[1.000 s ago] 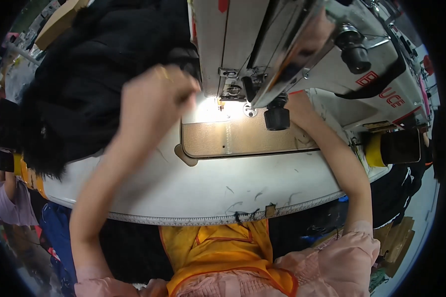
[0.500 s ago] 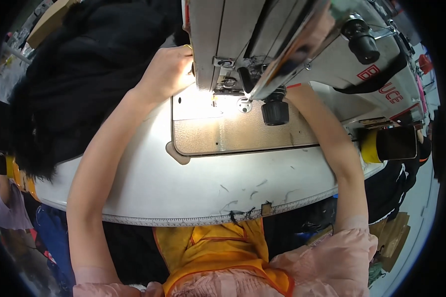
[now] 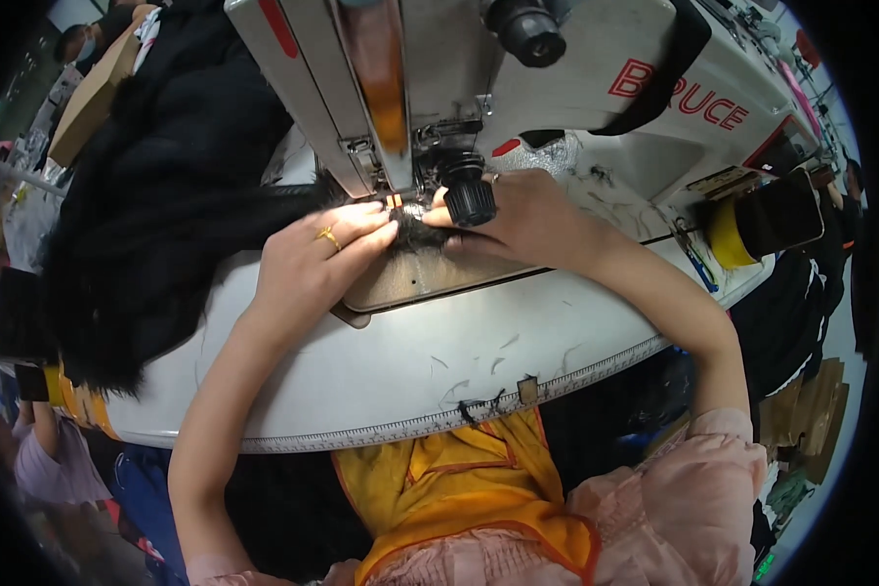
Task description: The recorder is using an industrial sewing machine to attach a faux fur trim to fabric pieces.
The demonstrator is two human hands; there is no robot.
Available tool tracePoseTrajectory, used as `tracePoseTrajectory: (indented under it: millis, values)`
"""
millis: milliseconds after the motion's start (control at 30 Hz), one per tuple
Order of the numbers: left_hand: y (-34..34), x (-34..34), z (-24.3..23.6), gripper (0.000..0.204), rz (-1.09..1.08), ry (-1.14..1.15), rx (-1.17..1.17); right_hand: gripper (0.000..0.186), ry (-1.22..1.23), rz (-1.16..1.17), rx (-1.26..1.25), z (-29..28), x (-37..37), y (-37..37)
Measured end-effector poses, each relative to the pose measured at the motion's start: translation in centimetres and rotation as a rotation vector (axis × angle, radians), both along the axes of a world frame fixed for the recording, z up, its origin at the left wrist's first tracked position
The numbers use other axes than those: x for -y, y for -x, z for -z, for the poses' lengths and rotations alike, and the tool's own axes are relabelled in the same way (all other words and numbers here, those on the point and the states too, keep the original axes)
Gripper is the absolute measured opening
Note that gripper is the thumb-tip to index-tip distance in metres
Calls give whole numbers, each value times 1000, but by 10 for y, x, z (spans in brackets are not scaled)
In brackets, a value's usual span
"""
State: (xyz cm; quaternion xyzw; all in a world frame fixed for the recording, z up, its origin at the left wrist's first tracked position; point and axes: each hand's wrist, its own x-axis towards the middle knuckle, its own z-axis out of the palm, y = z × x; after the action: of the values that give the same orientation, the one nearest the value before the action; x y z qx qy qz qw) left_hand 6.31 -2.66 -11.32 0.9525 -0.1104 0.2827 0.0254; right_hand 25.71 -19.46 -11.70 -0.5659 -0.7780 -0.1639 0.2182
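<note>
A piece of black furry fabric (image 3: 420,234) lies beneath the head of a white sewing machine (image 3: 576,68), lit by its lamp. On the left side of the needle area, my left hand (image 3: 313,256), with a gold ring, presses its fingers together on the fabric's edge. My right hand (image 3: 547,223) has the fabric's right end between thumb and fingers; a black ribbed knob (image 3: 470,200) hides some of those fingers. Under the fabric is the shiny machine bed plate (image 3: 400,283).
A big heap of black furry garments (image 3: 156,186) covers the table's left side. Loose threads lie near the measuring tape (image 3: 606,363) along the front edge. On the right are a yellow-and-black object (image 3: 752,230) and a small blue-handled tool (image 3: 698,266). Another person's sleeve (image 3: 59,469) shows at far left.
Both hands have come nearer to the needle area, from behind the machine head. The black furry fabric now lies under it between them. The view has shifted, with the machine further left.
</note>
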Motion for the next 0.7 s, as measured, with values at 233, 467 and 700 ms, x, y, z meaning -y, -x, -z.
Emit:
tracePoseTrajectory:
  millis: [233, 467, 700]
  values:
    - [-4, 9, -4, 24, -83, -174, 99, 25, -5, 127, 42, 6, -6, 15]
    - [9, 20, -9, 21, -23, -194, 11, 21, 26, 25, 93, 4, -6, 13]
    - [45, 8, -10, 35, -584, 266, -171, 22, 82, 14, 81, 8, 1, 9]
